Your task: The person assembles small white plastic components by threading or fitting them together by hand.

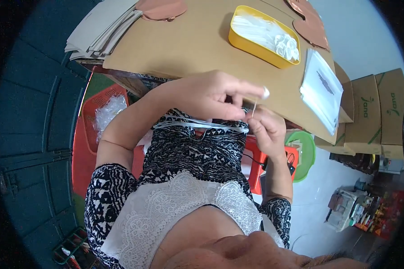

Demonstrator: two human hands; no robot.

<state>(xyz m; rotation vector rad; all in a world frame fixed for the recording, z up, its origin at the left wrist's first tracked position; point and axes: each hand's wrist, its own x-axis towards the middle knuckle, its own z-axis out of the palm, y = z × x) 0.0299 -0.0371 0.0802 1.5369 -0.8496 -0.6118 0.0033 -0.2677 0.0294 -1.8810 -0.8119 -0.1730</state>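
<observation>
At the upper left of the frame, white sheets point(105, 29) lie stacked; below them, a red basket point(90, 114) holds clear plastic bags point(110, 112). Near the centre, the left hand point(220, 96) has its index finger, white-capped, stretched out and its thumb apart. Just right of it, a thin pale strand point(254, 109) stands nearly upright, its lower end pinched by the right hand point(270, 130); whether its top touches the cap is unclear. A yellow tray point(258, 54) sits above. Far right stand cardboard boxes point(368, 110).
</observation>
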